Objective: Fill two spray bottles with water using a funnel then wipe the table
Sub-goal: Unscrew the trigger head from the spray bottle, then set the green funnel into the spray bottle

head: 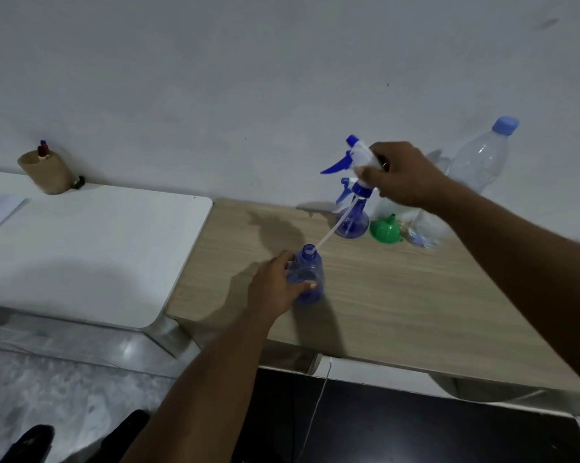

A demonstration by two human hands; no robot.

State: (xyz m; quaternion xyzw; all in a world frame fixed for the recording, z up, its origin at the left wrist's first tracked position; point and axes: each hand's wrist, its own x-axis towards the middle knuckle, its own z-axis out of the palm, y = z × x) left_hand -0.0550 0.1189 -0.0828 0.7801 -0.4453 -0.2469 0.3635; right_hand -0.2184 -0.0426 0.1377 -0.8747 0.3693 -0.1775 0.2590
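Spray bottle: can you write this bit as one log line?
left hand holds open bottle | right hand lifts sprayer head, tube in neck | funnel unused

Pale wall [215, 61] behind wooden table [399, 312] and white table [81, 255].

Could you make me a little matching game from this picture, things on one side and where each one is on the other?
Things:
1. spray head
2. open bottle
3. green funnel
4. water bottle

Places:
A. upside down on the table
B. lifted in the right hand
C. by the wall, capped
D. steadied by the left hand

Pairs: 1-B, 2-D, 3-A, 4-C
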